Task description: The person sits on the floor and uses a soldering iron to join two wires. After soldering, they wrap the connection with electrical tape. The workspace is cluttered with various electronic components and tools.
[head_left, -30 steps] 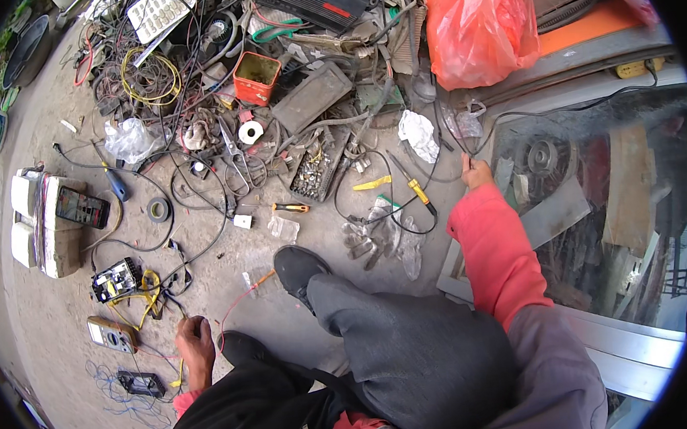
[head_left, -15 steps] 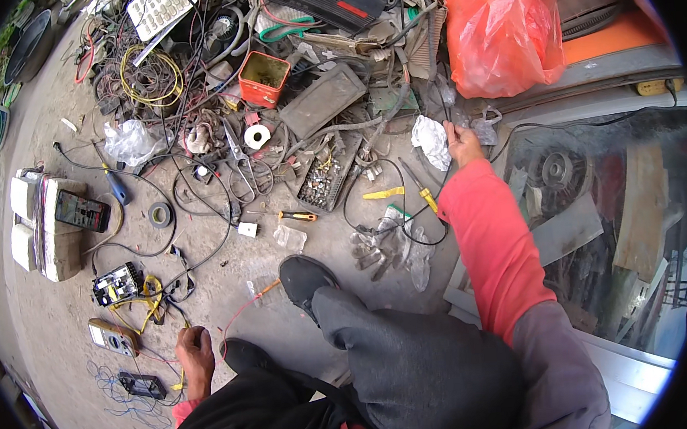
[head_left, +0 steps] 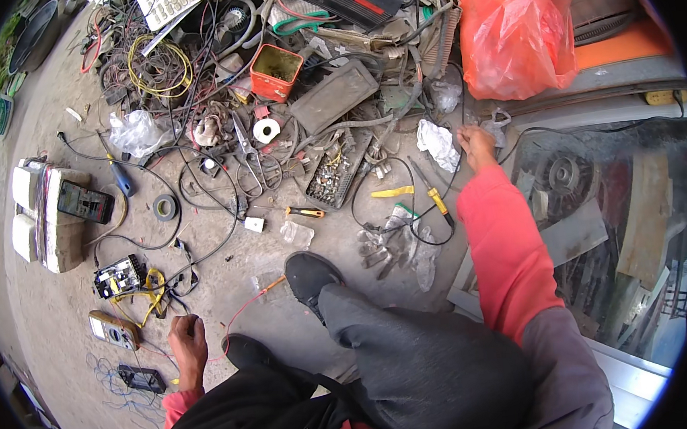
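My left hand [head_left: 187, 344] is low on the left, its fingers curled; anything inside them is hidden. Beside it lie a multimeter [head_left: 114, 329] with a thin red lead, a small black frame [head_left: 142, 379] with blue wires and an opened device [head_left: 119, 276] with bare inner parts. My right hand [head_left: 477, 146] reaches far forward, fingers bent together where a black cable passes; what they grip, if anything, I cannot make out. Just left of it is crumpled white paper [head_left: 438, 144]. A soldering iron [head_left: 437, 201] with a yellow handle lies nearer me.
Tangled cables and scrap [head_left: 159, 72] heap up at the back around a red tin [head_left: 276, 72]. A red plastic bag [head_left: 519, 35] stands back right, above a glass-topped case [head_left: 577, 204]. Scissors [head_left: 250, 161], a screwdriver [head_left: 304, 212] and grey gloves [head_left: 386, 243] lie mid-ground. A phone [head_left: 84, 202] leans on a white block.
My right hand has shifted slightly right and nearer me, away from the white paper. My left hand has moved slightly up and left. The view has shifted a little.
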Available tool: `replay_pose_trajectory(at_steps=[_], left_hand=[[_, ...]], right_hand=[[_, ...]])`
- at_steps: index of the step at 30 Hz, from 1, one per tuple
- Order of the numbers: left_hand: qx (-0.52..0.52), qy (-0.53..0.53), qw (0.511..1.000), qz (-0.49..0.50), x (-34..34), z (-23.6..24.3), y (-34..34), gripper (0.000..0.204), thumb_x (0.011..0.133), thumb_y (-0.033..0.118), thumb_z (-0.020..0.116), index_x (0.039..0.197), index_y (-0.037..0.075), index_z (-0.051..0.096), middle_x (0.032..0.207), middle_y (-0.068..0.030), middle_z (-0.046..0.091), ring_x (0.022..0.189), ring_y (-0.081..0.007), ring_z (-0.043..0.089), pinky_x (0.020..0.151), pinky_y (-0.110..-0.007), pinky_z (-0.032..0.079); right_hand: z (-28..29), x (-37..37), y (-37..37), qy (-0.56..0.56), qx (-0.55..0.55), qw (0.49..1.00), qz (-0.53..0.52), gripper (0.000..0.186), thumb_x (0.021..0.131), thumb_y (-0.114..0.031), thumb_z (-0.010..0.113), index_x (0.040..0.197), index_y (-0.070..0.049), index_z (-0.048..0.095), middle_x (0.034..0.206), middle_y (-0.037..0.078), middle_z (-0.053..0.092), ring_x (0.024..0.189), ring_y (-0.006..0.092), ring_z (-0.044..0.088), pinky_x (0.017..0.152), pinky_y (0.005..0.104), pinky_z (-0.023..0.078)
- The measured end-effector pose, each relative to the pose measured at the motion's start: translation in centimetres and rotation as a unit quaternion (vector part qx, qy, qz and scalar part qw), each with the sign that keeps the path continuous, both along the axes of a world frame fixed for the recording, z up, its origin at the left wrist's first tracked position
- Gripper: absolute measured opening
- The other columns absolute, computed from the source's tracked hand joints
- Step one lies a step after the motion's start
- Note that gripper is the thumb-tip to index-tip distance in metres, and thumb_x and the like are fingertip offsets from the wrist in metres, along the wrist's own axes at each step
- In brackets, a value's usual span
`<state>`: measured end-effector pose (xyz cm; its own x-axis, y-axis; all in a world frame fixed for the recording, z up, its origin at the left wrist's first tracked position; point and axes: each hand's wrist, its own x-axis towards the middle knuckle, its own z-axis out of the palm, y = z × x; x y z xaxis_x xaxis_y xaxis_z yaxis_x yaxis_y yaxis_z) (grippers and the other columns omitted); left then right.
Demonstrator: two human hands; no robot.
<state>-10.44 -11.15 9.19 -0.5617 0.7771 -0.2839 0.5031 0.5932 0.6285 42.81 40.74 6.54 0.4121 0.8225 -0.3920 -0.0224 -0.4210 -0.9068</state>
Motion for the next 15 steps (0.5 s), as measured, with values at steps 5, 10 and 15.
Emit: replay_pose_trajectory(at_steps=[5,10,15], left_hand=[[0.020,0.022,1.000,-0.003,-2.8,0.8,1.3,0.008,0.084,0.004,0.068,0.086,-0.004,0.066,0.075,-0.0119,0.057,0.062,-0.0212,0.056,0.058,-0.033,0.044],[0.073,0.047,0.996,-0.003,-6.3,2.0,1.8,0.007,0.085,0.002,0.067,0.089,-0.003,0.067,0.077,-0.0108,0.058,0.061,-0.0201,0.054,0.056,-0.032,0.042],[0.079,0.131,0.987,-0.049,-10.9,5.3,5.2,0.010,0.084,0.005,0.067,0.091,-0.002,0.068,0.080,-0.0145,0.061,0.066,-0.0290,0.061,0.061,-0.036,0.048]], right_hand=[[1.6,2.0,-1.4,-0.019,0.016,1.000,-0.001,0.019,0.084,0.004,0.060,0.104,0.003,0.063,0.094,0.012,0.068,0.079,0.0204,0.066,0.069,0.0303,0.056],[3.3,0.5,-2.4,-0.041,0.037,0.998,0.030,0.015,0.085,0.001,0.062,0.099,0.002,0.065,0.080,0.007,0.065,0.071,0.0166,0.063,0.059,0.0277,0.051],[4.7,0.8,-5.4,-0.094,0.034,0.992,0.076,0.023,0.090,-0.014,0.066,0.109,-0.002,0.065,0.086,0.003,0.066,0.069,0.0110,0.059,0.057,0.0258,0.047]])
